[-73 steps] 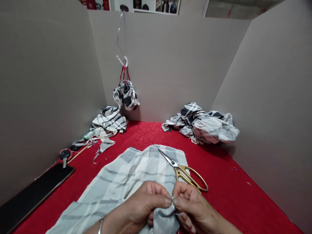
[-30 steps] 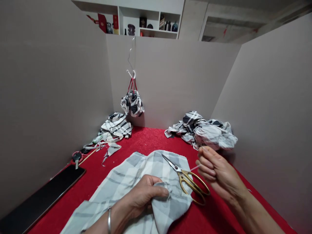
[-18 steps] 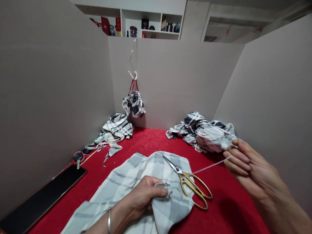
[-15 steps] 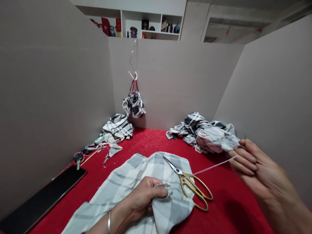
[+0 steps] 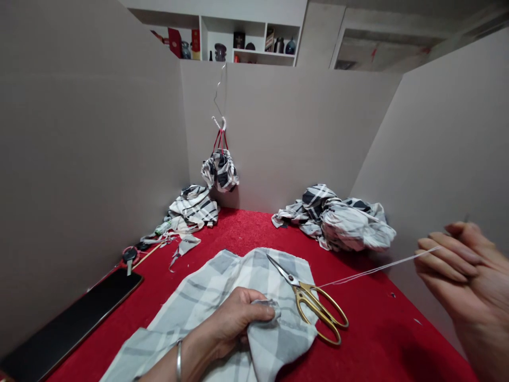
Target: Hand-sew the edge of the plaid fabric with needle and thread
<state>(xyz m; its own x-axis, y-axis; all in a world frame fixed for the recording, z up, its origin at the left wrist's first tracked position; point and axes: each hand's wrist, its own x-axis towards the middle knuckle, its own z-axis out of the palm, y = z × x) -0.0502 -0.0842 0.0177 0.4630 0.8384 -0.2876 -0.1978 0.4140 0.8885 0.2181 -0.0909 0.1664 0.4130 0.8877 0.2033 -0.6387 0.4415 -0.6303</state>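
Note:
A grey and white plaid cloth [image 5: 207,297] lies on the red table top [image 5: 369,329]. My left hand [image 5: 230,323] is closed, pinching a bunched fold of that cloth. My right hand [image 5: 461,270] is raised at the far right, fingers pressed together on a white thread [image 5: 374,270] that runs taut from the pinched fold across to it. A needle tip may show above the fingers, too blurred to be sure. Gold-handled scissors [image 5: 314,307] rest shut on the cloth's right edge, under the thread.
Crumpled plaid fabric heaps sit at the back right [image 5: 338,217] and back left [image 5: 193,207]. A plaid bundle [image 5: 219,170] hangs from a hook on the back wall. A black slab [image 5: 67,323] and small tools [image 5: 129,257] lie at the left. Grey partitions enclose three sides.
My right hand has left the cloth and drawn the thread out to the right and upward, stretching it longer. My left hand has kept its pinch on the fold.

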